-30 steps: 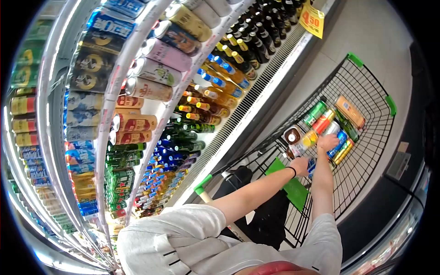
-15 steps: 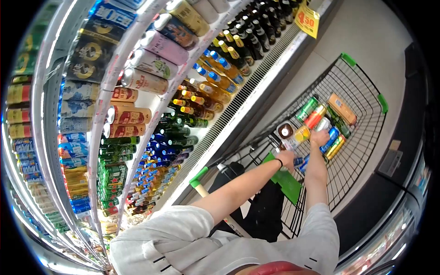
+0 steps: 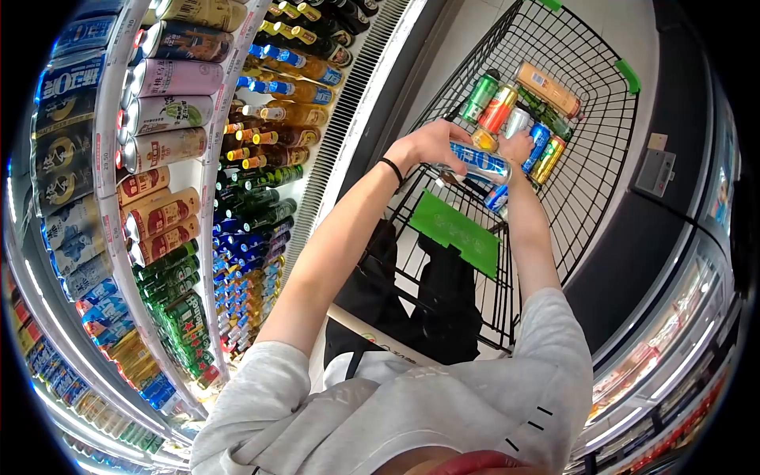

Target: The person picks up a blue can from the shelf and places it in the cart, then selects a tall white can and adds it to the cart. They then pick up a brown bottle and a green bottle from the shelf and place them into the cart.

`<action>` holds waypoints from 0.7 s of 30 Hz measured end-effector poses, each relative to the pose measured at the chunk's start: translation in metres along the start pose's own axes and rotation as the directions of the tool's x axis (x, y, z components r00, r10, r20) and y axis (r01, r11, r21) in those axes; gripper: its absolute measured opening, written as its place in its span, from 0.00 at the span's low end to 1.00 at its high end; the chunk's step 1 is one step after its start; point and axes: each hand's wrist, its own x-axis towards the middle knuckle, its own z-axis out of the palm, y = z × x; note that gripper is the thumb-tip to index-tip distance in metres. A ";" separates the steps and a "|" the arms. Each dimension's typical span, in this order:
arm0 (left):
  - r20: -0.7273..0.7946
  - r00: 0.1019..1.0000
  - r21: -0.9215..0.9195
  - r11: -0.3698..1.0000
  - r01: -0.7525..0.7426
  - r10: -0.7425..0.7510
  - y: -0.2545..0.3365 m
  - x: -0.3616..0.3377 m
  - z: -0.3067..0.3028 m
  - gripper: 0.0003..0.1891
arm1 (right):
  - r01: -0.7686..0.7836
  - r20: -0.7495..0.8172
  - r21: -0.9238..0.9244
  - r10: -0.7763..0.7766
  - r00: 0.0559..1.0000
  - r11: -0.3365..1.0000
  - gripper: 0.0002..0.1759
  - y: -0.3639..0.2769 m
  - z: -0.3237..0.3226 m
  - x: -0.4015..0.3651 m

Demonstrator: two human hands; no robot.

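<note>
The left hand (image 3: pixel 431 146) has its fingers round a blue-and-white drink can (image 3: pixel 483 164), best gripped firmly; right hand (image 3: pixel 518 147): finger hold, cannot tell

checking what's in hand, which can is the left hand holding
The silver-and-blue can with big blue lettering, gripped in the left hand; the green can, red can and gold can lie in the cart.

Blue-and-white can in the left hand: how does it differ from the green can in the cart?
The blue-and-white can is in the left hand; the green can rests in the cart. The blue-and-white can points across the view; the green can runs mostly up it. Both are cans.
</note>
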 end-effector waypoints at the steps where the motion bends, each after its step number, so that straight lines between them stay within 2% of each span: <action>1: 0.005 1.000 -0.001 1.000 -0.004 0.004 0.001 0.001 0.000 0.36 | 0.022 0.003 0.024 -0.022 1.000 0.999 0.41 0.000 -0.001 0.000; 3: 0.037 0.999 -0.001 1.000 -0.012 0.012 0.002 -0.002 0.003 0.35 | 0.036 0.011 0.042 -0.036 0.999 0.998 0.40 0.006 0.000 -0.001; 5: 0.059 0.998 -0.007 1.000 -0.023 0.024 0.007 -0.006 0.007 0.35 | 0.122 0.049 0.107 -0.128 0.991 0.987 0.38 0.016 0.003 0.004; 7: 0.009 0.999 0.000 0.999 -0.052 0.052 0.015 -0.012 0.010 0.37 | 0.079 0.080 0.237 -0.101 0.992 0.968 0.32 0.021 -0.011 -0.003; 9: -0.013 0.993 0.035 0.993 -0.114 0.115 0.023 -0.022 0.009 0.38 | 0.114 0.039 0.229 -0.126 0.991 0.967 0.32 0.024 -0.028 -0.012; 10: -0.042 0.988 0.025 0.989 -0.149 0.150 0.031 -0.030 0.005 0.37 | 0.153 0.129 0.242 -0.188 0.974 0.958 0.29 0.027 -0.040 -0.009; 11: -0.075 0.980 0.017 0.983 -0.182 0.183 0.040 -0.040 0.000 0.35 | 0.159 0.122 0.240 -0.193 0.974 0.958 0.29 0.026 -0.050 -0.009; 12: -0.089 0.972 -0.029 0.974 -0.223 0.220 0.043 -0.048 -0.005 0.33 | -0.066 0.339 0.614 -0.188 0.922 0.786 0.28 0.016 -0.082 -0.023; 13: -0.096 0.968 -0.031 0.972 -0.234 0.230 0.051 -0.060 -0.011 0.33 | -0.347 0.510 0.811 -0.277 0.815 0.471 0.28 0.004 -0.118 -0.034; 15: -0.097 0.940 -0.037 0.943 -0.332 0.327 0.070 -0.088 -0.030 0.32 | -0.501 0.602 0.795 -0.550 0.579 0.342 0.32 -0.029 -0.207 -0.066; 16: -0.094 0.948 -0.083 0.946 -0.313 0.305 0.083 -0.106 -0.039 0.31 | -0.489 0.595 0.801 -0.559 0.578 0.346 0.32 -0.043 -0.240 -0.087; 18: -0.136 0.932 -0.132 0.927 -0.352 0.335 0.102 -0.139 -0.054 0.32 | -0.471 0.448 0.847 -0.810 0.378 0.248 0.43 -0.062 -0.290 -0.126; 19: -0.153 0.928 -0.182 0.913 -0.365 0.340 0.108 -0.152 -0.061 0.32 | -0.564 0.444 0.799 -0.835 0.324 0.206 0.51 -0.066 -0.297 -0.136; 20: -0.207 0.896 -0.223 0.873 -0.435 0.393 0.114 -0.168 -0.066 0.33 | -0.532 0.367 0.826 -0.895 0.254 0.188 0.54 -0.076 -0.310 -0.147; 21: -0.244 0.892 -0.227 0.872 -0.433 0.380 0.124 -0.189 -0.073 0.36 | -0.502 0.287 0.849 -0.942 0.173 0.167 0.57 -0.092 -0.327 -0.161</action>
